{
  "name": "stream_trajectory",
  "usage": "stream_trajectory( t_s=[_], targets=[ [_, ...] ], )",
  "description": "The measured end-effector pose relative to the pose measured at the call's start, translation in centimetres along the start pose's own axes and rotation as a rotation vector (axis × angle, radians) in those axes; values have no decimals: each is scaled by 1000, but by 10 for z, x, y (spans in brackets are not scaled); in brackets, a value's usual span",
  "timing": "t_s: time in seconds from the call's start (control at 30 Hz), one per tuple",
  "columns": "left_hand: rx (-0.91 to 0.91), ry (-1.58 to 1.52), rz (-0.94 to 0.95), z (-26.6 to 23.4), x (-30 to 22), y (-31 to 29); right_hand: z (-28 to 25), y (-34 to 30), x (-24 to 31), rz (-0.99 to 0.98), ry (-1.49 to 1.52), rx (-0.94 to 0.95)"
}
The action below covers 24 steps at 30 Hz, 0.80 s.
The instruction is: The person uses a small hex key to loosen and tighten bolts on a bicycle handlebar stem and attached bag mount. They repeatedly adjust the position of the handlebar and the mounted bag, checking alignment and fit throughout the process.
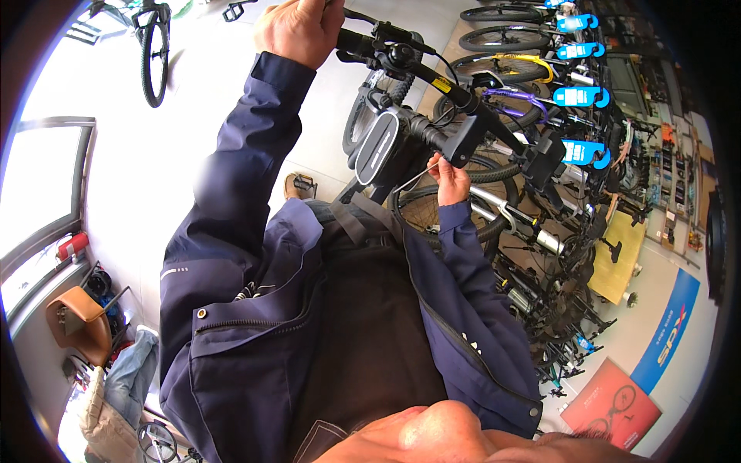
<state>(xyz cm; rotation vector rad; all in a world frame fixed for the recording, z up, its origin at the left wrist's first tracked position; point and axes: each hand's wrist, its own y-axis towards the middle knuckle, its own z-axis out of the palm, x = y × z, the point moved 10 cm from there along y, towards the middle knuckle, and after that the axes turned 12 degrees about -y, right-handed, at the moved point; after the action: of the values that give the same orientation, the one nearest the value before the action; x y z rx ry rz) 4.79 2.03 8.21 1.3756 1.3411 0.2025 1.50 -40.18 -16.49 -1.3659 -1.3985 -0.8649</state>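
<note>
A bicycle handlebar (pixel 444 89) slants in front of me. At its left end my left hand (pixel 299 32) is wrapped closed around the grip, which its fingers largely hide. My right hand (pixel 450 183) pinches a thin silver rod, which looks like a hex key (pixel 417 177), beneath a black block (pixel 461 144) at the middle of the bars. Its lower end points toward the frame; whether the upper end sits in a bolt I cannot tell. A black and grey frame bag (pixel 378 149) lies just left of the rod. A brake lever and bell (pixel 400 55) are beside the left grip.
Several parked bicycles with blue tags (pixel 581 96) crowd the right side, close to the handlebar. A yellow board (pixel 619 256) and a red poster (pixel 612 405) are farther right. At left are a brown chair (pixel 79 324) and another bicycle's wheel (pixel 154 63).
</note>
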Motion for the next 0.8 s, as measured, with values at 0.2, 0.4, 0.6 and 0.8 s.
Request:
stream_trajectory(
  t_s=[0.2,0.4,0.6,0.8],
  targets=[
    [-3,-40,24,2,-1,4,41,-19,-4,145,210,20],
    [-14,-56,54,-1,-7,5,44,-27,-2,225,-338,-116],
    [-57,-74,132,-6,-10,-2,37,-31,-8,319,-332,-122],
    [-222,-101,118,-13,-9,-9,29,-35,-10,374,-343,-133]
  ],
)
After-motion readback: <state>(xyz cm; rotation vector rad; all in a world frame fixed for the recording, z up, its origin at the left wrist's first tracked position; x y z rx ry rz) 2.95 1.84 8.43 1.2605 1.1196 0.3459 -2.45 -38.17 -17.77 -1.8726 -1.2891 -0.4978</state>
